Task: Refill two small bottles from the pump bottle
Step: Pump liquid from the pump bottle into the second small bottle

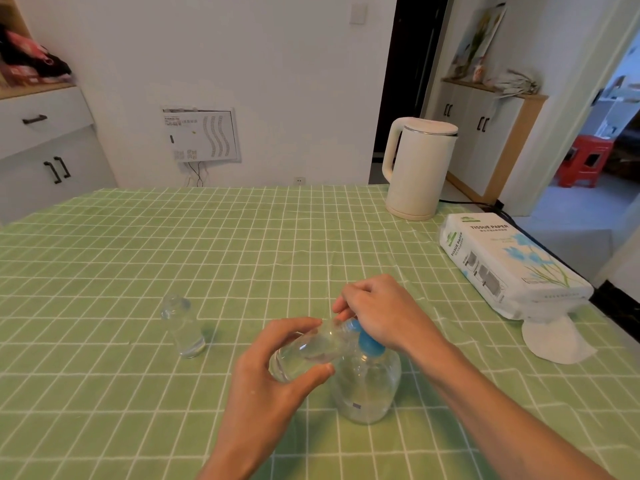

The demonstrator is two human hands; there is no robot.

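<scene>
A clear pump bottle [367,389] with a blue pump head [369,342] stands on the green checked tablecloth near the front. My left hand [273,372] grips a small clear bottle [311,351], tilted on its side with its mouth at the blue nozzle. My right hand [377,313] lies curled over the top of the pump head. A second small clear bottle [183,327] stands upright to the left, apart from both hands, with a little liquid in its base.
A cream electric kettle [417,168] stands at the table's back right, its cord running off the edge. A tissue paper pack [509,261] lies at the right edge with a loose tissue [554,341] in front of it.
</scene>
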